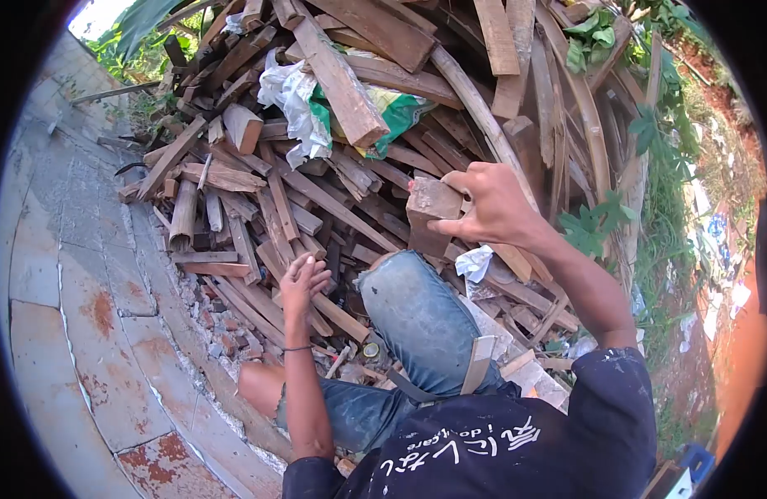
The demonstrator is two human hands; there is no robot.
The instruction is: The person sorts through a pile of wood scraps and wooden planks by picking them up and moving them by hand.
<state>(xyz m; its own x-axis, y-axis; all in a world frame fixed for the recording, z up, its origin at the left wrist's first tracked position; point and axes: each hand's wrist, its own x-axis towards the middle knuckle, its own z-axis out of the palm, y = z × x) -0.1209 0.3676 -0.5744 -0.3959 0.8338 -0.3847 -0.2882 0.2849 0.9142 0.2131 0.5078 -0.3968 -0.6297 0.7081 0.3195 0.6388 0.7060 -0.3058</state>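
My right hand (491, 206) grips the end of a squared wooden beam (431, 202), thumb and fingers on one side of its rough grey cut face. How far this beam runs down into the heap is hidden. My left hand (303, 284) hovers over loose boards left of my raised knee, fingers loosely curled and apart, with nothing visible in it. Around both hands lies a large pile of old wood (317, 200). Near the right wrist sits a crumpled white scrap (474, 264).
A torn white and green sack (304, 108) is caught among the planks, under a thick beam (342, 83). Rusty-stained paving (92, 308) borders the left side, with rubble along it. Green plants (599, 224) grow at right. A blue-handled tool (695, 461) shows at lower right.
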